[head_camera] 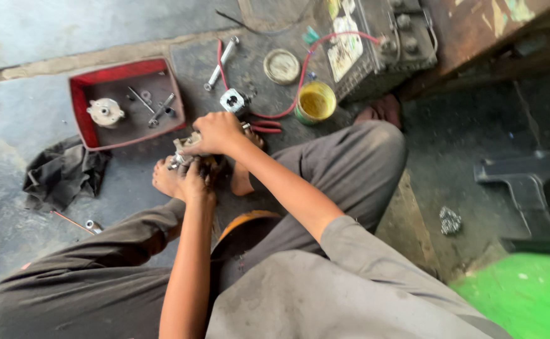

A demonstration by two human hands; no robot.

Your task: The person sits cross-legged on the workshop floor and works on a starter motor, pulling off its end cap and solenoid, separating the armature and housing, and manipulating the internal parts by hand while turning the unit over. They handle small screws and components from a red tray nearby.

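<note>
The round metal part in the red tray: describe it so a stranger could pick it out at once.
Find the red tray on the concrete floor, up and left of the person's hands. Inside, near its left wall, sits the round metal part. Unlike the thin bolts lying beside it, it is pale, squat and disc-shaped with a raised centre.

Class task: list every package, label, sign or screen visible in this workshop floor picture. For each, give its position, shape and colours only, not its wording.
Label: on top of the dark boxy battery at upper centre; rectangular, worn, cream with yellow and green patches.
Tin: on the floor just below-left of the battery; round, open, yellow inside, green wall.
Lid: left of the tin; round, pale, flat.
No signs or screens.
</note>
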